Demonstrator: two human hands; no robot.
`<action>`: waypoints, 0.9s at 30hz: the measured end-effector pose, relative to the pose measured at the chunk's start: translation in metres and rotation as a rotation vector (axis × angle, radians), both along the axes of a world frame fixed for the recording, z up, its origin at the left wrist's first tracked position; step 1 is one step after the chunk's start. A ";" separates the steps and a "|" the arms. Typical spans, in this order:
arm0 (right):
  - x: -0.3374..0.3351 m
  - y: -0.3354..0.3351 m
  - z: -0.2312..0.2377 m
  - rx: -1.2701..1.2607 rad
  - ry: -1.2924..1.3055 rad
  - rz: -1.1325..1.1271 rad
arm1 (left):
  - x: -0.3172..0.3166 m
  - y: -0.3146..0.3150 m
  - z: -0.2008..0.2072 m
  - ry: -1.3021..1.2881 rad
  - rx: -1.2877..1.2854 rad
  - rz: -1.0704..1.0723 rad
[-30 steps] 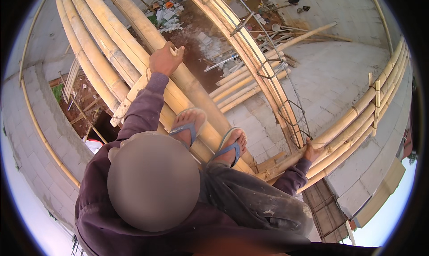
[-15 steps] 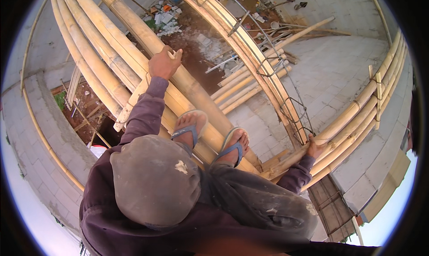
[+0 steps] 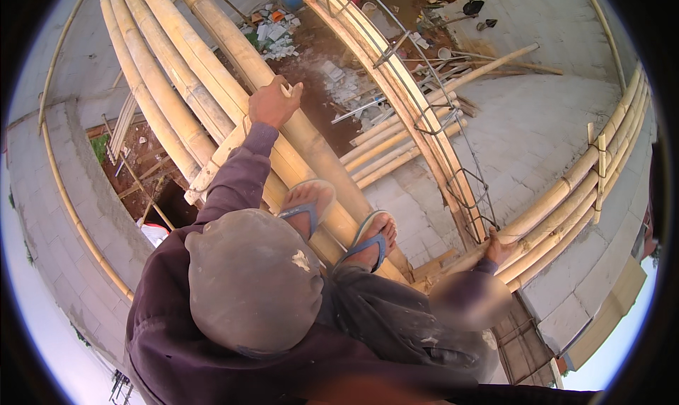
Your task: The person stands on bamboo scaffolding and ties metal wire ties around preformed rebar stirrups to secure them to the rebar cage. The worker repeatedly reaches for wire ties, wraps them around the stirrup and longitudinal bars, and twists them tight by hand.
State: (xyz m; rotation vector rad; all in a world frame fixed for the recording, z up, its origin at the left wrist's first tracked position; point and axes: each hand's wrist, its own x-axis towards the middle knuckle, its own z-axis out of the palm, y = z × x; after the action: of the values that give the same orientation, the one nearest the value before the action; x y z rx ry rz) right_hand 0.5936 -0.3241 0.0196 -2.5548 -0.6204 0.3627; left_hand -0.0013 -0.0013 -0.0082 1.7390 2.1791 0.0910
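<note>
Left hand point(image 3: 274, 104) looks curled round a short pale bamboo crosspiece point(image 3: 219, 156) that lies across the long yellow bamboo poles point(image 3: 194, 51); right hand point(image 3: 499, 248) is against the round tan bamboo bundle point(image 3: 555, 194), can't tell if the fingers wrap it. I'd keep both holds firm and weight over the blue-strapped flip-flops point(image 3: 311, 211), since round poles could roll. Below: reddish-brown dirt floor point(image 3: 311, 87) with pale broken rubble point(image 3: 272, 33), grey block walls point(image 3: 78, 186) around.
</note>
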 end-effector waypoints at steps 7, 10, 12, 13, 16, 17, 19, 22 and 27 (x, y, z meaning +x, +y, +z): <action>-0.005 0.004 0.005 0.002 0.016 -0.009 | 0.000 -0.001 0.000 -0.025 0.065 0.004; -0.013 0.011 0.012 0.016 0.029 -0.018 | 0.000 -0.001 0.002 -0.021 0.043 0.003; -0.019 0.014 0.018 0.016 0.101 -0.060 | 0.001 -0.001 0.003 -0.016 0.042 -0.001; -0.022 0.016 0.021 0.017 0.093 -0.055 | 0.001 -0.001 0.004 -0.015 0.041 -0.004; -0.027 0.020 0.027 0.021 0.126 -0.061 | 0.001 0.000 0.004 -0.024 0.032 -0.004; -0.028 0.021 0.029 0.021 0.174 -0.079 | 0.001 0.000 0.003 -0.035 0.033 -0.005; -0.028 0.022 0.028 0.010 0.077 -0.019 | 0.000 0.000 0.002 -0.020 0.036 -0.007; -0.024 0.021 0.023 -0.030 -0.120 0.061 | 0.000 -0.001 -0.001 -0.010 0.057 -0.010; -0.014 0.011 0.014 -0.090 -0.092 -0.004 | 0.000 -0.001 -0.002 0.011 0.059 -0.007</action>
State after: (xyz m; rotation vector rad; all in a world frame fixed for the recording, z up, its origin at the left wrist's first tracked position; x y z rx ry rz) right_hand 0.5798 -0.3132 0.0332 -2.6705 -0.6462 0.2787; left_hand -0.0014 -0.0021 -0.0100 1.7834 2.1986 0.1458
